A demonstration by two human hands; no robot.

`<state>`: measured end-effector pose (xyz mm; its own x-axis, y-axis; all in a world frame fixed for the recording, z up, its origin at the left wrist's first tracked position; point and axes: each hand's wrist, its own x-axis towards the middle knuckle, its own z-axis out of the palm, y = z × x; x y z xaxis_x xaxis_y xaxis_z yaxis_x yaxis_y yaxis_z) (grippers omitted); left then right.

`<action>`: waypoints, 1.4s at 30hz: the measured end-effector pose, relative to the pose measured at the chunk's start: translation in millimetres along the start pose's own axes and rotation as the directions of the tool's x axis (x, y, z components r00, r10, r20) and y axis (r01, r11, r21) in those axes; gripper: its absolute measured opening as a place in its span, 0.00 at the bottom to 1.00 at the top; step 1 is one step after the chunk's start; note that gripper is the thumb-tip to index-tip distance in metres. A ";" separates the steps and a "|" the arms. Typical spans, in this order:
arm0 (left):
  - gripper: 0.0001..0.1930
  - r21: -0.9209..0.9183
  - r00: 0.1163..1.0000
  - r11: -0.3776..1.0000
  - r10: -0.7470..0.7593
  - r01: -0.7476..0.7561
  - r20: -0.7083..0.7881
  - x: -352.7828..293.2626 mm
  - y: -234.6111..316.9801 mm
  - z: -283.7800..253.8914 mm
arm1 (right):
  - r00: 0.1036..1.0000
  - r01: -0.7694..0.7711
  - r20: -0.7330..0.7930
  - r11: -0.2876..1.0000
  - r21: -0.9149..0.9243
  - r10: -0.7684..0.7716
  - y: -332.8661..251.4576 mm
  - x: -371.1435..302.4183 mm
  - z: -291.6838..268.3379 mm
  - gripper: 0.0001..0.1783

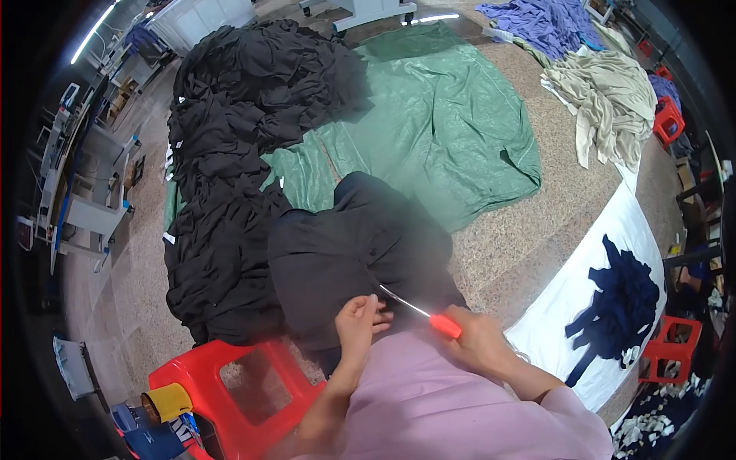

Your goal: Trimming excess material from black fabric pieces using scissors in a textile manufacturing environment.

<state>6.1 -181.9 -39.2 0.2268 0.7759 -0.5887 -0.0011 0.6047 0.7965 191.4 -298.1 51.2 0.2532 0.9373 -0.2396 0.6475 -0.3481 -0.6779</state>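
My right hand (477, 337) grips the red handle of a tool with a long, thin metal shaft (406, 300). The shaft slants up and left over dark fabric (330, 261) that spreads across my lap. My left hand (362, 322) is beside the shaft's tip, with its fingers curled and the thumb near the index finger. Anything between those fingertips is too small to make out. The tool's exact kind is unclear, since its tip blends with the dark cloth.
A big heap of black garments (222, 169) lies on a green tarp (452, 123) ahead and left. By my left side stands a red stool (211, 383) with a yellow roll (166, 402). Navy pieces (617, 299) lie on white cloth at right; beige cloth (602, 96) is beyond.
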 end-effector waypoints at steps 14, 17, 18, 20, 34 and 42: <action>0.07 -0.359 0.996 0.931 -0.039 0.066 0.081 25.6 -10.9 14.4 | 0.997 0.081 0.014 0.976 -0.202 -0.080 6.8 -3.2 1.7 0.13; 0.07 -0.421 0.999 0.906 -0.026 0.034 0.025 20.2 -6.2 23.4 | 0.997 0.062 0.057 0.970 -0.237 -0.050 14.0 -17.8 -8.6 0.12; 0.07 -0.421 0.999 0.906 -0.028 0.036 0.026 19.6 -7.1 23.3 | 0.998 0.033 0.053 0.971 -0.237 -0.021 15.5 -20.2 -10.2 0.12; 0.08 -0.378 0.999 0.925 -0.028 0.035 0.023 20.7 -7.3 21.7 | 0.999 0.002 0.045 0.972 -0.235 0.009 18.1 -21.7 -11.4 0.12; 0.19 0.627 0.748 0.430 0.508 -0.649 0.427 -6.3 26.5 50.2 | 0.867 -0.072 -0.480 0.987 0.147 0.134 68.2 27.9 -12.1 0.12; 0.10 0.680 0.545 -0.404 0.408 -0.612 0.733 52.6 38.3 93.7 | 0.845 -0.019 -0.523 0.983 0.181 0.113 56.5 33.4 -14.5 0.10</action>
<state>109.2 -134.8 -26.7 0.8367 0.5375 0.1051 0.5239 -0.8415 0.1320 246.9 -286.7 14.9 0.6626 0.7442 0.0846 0.5015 -0.3569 -0.7881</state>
